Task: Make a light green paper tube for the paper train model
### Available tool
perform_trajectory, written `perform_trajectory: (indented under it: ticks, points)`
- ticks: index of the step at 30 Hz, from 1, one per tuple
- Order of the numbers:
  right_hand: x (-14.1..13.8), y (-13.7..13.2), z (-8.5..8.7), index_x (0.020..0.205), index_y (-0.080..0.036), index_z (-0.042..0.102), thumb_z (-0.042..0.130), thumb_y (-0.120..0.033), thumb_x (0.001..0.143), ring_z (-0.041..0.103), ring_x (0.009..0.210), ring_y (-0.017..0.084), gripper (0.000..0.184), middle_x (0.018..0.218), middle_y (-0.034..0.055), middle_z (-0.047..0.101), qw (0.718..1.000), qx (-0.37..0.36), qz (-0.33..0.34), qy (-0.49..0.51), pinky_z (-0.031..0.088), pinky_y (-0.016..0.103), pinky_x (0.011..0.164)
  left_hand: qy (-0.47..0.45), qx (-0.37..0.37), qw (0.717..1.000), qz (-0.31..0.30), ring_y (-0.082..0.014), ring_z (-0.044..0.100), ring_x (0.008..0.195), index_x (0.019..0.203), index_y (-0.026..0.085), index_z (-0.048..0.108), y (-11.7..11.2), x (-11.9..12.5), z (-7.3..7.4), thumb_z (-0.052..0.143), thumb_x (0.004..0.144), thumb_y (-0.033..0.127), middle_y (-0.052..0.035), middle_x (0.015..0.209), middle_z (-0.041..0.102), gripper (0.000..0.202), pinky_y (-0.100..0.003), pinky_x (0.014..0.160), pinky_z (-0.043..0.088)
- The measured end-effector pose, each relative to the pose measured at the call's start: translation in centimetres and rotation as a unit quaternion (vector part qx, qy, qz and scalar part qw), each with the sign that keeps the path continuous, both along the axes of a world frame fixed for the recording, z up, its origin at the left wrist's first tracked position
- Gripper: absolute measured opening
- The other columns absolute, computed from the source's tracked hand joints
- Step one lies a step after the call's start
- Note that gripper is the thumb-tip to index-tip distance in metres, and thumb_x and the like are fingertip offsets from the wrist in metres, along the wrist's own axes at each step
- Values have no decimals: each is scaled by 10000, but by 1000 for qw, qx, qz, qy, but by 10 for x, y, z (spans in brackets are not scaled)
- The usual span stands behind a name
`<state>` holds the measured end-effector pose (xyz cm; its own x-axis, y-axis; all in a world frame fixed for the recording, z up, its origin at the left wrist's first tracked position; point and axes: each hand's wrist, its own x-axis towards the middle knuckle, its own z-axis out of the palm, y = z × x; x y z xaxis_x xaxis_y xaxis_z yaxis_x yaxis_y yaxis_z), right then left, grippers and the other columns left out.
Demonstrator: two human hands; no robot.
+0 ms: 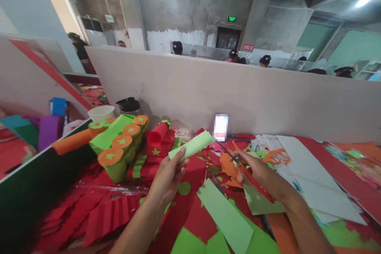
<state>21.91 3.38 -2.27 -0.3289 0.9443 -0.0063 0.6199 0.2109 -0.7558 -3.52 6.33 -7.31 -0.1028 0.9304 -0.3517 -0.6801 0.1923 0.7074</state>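
My left hand (174, 168) is closed around a rolled or folded piece of light green paper (192, 145), held up above the table and pointing to the right. My right hand (257, 172) grips a long slim tool with a red handle (256, 184) and a dark, thin shaft; its exact kind is unclear. The shaft's tip reaches toward the right end of the green paper, and I cannot tell whether they touch. Below both hands lies a light green paper strip (226, 214) on red and green sheets. Orange paper scraps (230, 168) lie beside my right hand.
Green paper cylinders with orange, starred tops (110, 158) stand at the left near red paper rolls (157, 133). A phone (221, 127) leans against the white partition (238, 95). White sheets (309, 170) lie at the right. A cup (101, 113) and a black-lidded jug (128, 105) stand behind.
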Motion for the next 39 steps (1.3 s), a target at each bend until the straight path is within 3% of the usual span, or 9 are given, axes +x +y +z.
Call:
perform_trajectory:
  ticks: [3, 8, 12, 15, 24, 32, 39]
  points:
    - [-2, 1, -2, 1218, -322, 536, 613, -339, 873, 651, 807, 245, 354, 807, -14, 702, 1000, 2, -6, -12, 466, 333, 746, -20, -15, 1000, 17, -44, 615, 465, 915, 124, 665, 1, 0, 1, 722, 791, 119, 11, 687, 659, 136, -73, 319, 425]
    - [-2, 1, 0, 1183, -320, 578, 618, -331, 860, 657, 787, 245, 325, 815, -6, 719, 1000, 6, -13, -22, 471, 312, 686, -26, -5, 999, 35, -65, 669, 540, 943, 124, 675, 2, -2, -2, 713, 801, 113, 3, 743, 687, 147, -88, 391, 510]
    - [0, -3, 5, 1175, -299, 587, 661, -358, 822, 651, 810, 252, 365, 857, 13, 696, 1000, -1, -23, 2, 487, 315, 690, -24, 0, 999, 40, -71, 674, 541, 928, 110, 673, 3, -2, -5, 699, 817, 118, -10, 738, 696, 114, -96, 416, 535]
    - [-2, -4, 5, 1123, -290, 604, 635, -366, 842, 635, 763, 236, 294, 809, 7, 662, 999, -24, -2, 29, 492, 314, 672, -34, -4, 999, 39, -76, 673, 530, 898, 112, 662, 3, -1, -5, 714, 800, 108, -3, 703, 688, 111, -95, 410, 534]
    - [-16, 4, -13, 1138, -282, 578, 623, -368, 860, 620, 801, 241, 295, 865, 17, 663, 1000, 7, -19, 9, 469, 311, 673, -50, -13, 998, 47, -83, 675, 525, 872, 115, 662, 3, 0, -4, 713, 796, 97, -3, 686, 688, 93, -93, 405, 531]
    - [-16, -1, -3, 1038, -277, 607, 678, -357, 819, 584, 665, 192, 243, 751, -20, 629, 999, -21, 17, 21, 462, 279, 623, -54, -7, 997, 55, -79, 675, 537, 863, 113, 663, 4, 0, -6, 710, 799, 98, 1, 681, 687, 81, -93, 404, 529]
    - [-25, 4, -9, 1147, -274, 580, 638, -412, 851, 603, 713, 203, 332, 830, -3, 656, 999, 4, -19, 47, 471, 292, 662, -56, -1, 997, 48, -81, 680, 545, 866, 118, 668, 3, 1, -8, 732, 781, 109, 0, 691, 694, 108, -97, 408, 536]
